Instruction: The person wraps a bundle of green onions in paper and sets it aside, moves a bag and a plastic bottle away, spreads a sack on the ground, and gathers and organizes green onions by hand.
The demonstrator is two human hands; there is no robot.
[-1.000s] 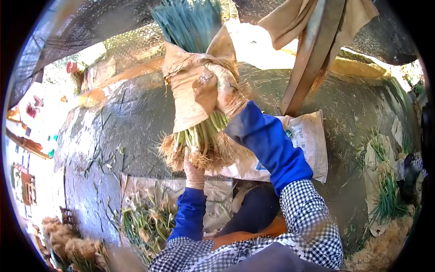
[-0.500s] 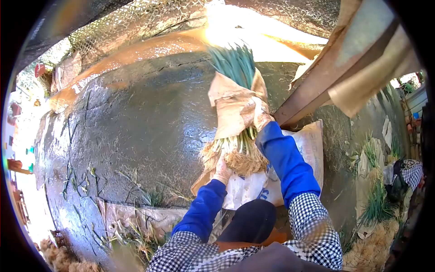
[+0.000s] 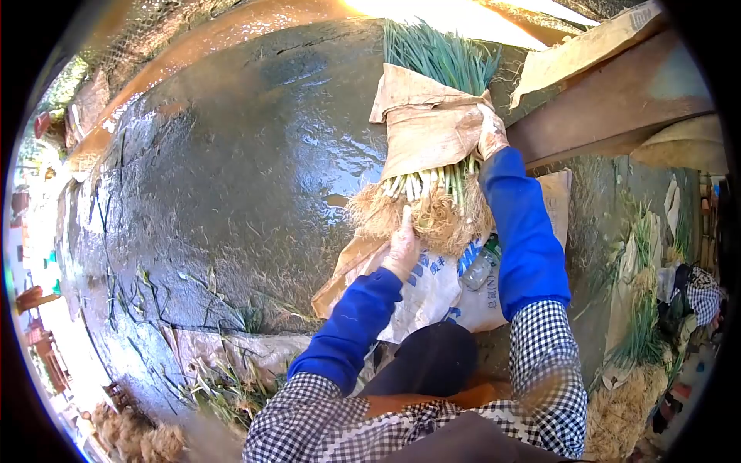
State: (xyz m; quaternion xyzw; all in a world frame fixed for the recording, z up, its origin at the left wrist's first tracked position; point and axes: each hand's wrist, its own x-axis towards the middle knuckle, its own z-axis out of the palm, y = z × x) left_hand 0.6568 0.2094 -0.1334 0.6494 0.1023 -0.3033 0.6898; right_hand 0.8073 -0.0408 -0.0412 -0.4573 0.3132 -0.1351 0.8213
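Note:
A bundle of green onions (image 3: 440,58) lies wrapped in a tan sacking sheet (image 3: 432,135), leaves at the far end. Its white stalks and shaggy pale roots (image 3: 455,220) stick out toward me. My right hand (image 3: 491,133) grips the right side of the wrapped bundle, partly over the sacking. At the root end, my left hand (image 3: 403,245) has one digit laid on the roots; its other fingers are hidden beneath, closed around the root edge. Under the roots lies a white printed sack (image 3: 417,301), with a clear plastic bottle (image 3: 480,270) on it.
Wet dark ground (image 3: 247,177) spreads left, strewn with loose leaf scraps. A brown beam (image 3: 610,116) slants in at right, with a cloth flap (image 3: 579,58) above it. More green onions (image 3: 644,332) lie at far right, near a person in checked clothing (image 3: 702,301). Muddy water (image 3: 231,31) runs behind.
My view has tilted down, and the bundle and both hands appear farther right. The leaves look more spread out, and the bottle on the sack has come into sight.

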